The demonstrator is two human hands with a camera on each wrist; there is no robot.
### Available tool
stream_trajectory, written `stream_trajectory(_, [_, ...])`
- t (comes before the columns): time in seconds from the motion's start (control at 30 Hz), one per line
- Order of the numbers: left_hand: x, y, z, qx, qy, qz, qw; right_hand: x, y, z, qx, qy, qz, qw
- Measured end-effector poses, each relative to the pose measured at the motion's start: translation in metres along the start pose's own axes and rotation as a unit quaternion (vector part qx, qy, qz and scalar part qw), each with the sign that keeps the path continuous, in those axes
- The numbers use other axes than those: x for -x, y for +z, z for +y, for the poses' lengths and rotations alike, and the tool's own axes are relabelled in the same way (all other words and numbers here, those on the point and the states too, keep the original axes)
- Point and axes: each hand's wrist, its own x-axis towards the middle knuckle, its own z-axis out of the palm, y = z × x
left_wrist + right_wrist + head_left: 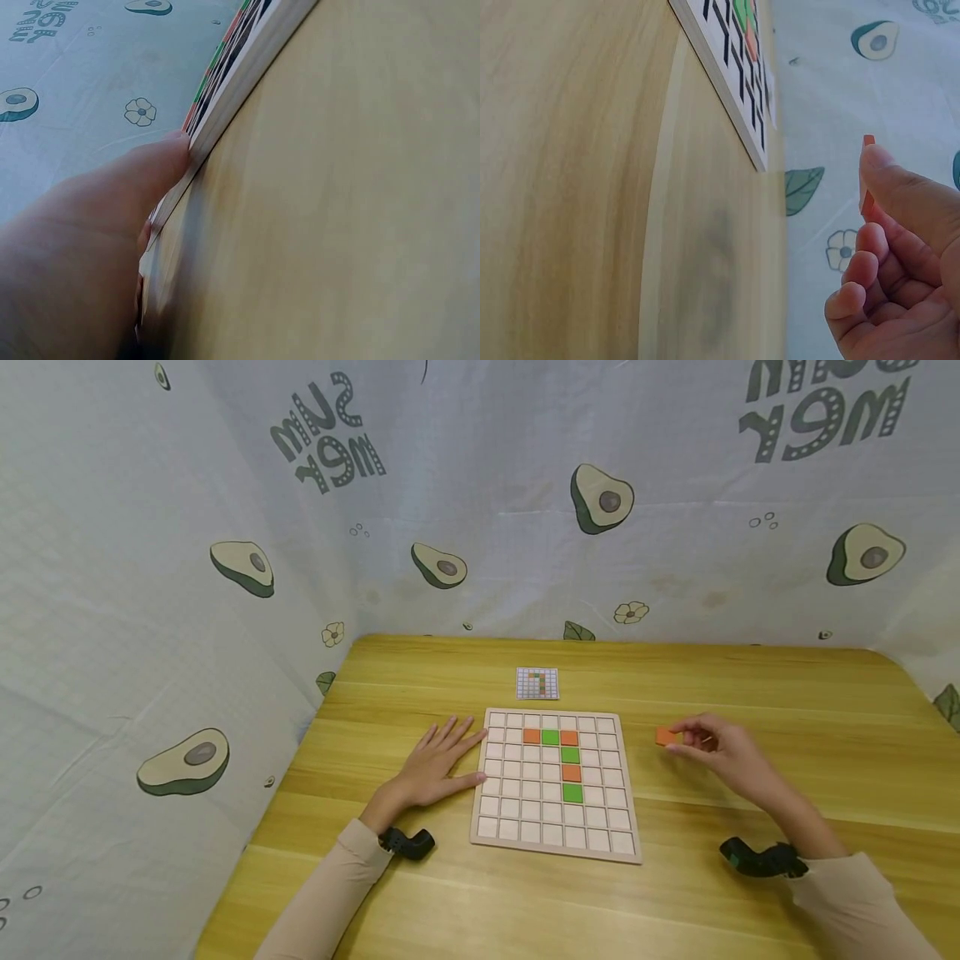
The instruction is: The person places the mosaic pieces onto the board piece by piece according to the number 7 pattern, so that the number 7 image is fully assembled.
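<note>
A square wooden grid board (551, 835) lies on the table, with orange and green tiles set in some of its cells. They form a row near the top and a column running down from its right end. My left hand (435, 767) rests flat beside the board, fingers spread, thumb and a fingertip touching its left edge. To the right of the board, my right hand (720, 747) pinches an orange square tile (664, 737) between thumb and fingers. In the right wrist view the tile (867, 180) is seen edge-on, raised off the table.
A small printed card (537, 683) with a coloured grid pattern lies just behind the board. The wooden table (420, 893) meets a pale curtain (495, 485) printed with avocados at the back and left. Each wrist wears a black camera band (761, 858).
</note>
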Motion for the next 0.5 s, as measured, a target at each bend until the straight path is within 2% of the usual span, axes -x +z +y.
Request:
stream_trajectory(0.23, [0.000,0.001,-0.001,-0.005,-0.007,-0.008,0.9999,0.002,0.006,-0.001,0.000,-0.013,-0.001,0.9999])
stream_trajectory(0.5, [-0.001,0.001,-0.002,-0.004,-0.008,-0.012,0.9999,0.002,0.013,-0.004,-0.010,0.000,-0.009,0.9999])
